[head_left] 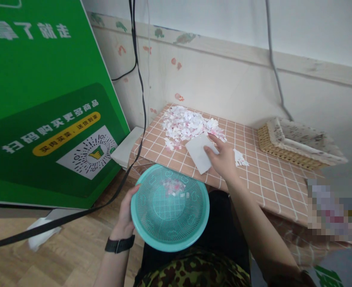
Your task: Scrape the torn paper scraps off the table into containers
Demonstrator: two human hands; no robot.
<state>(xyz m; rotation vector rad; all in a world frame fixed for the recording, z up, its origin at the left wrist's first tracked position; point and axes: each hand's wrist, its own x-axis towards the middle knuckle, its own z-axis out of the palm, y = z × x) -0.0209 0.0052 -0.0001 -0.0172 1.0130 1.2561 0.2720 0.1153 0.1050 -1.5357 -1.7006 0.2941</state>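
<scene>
My left hand grips the left rim of a round teal plastic colander, held over my lap against the table's front edge. Some white and pink paper scraps lie inside it, toward the far side. Over the tabletop, my right hand is closed on the right edge of a flat white card. Just beyond the card spreads a heap of white and pink paper scraps. A smaller cluster of white scraps lies to the right, partly behind my right hand.
A brown checked cloth covers the table. At its back right stands a lined wicker basket. A green panel with white lettering rises on the left. A black strap hangs across the left side. A white box adjoins the table.
</scene>
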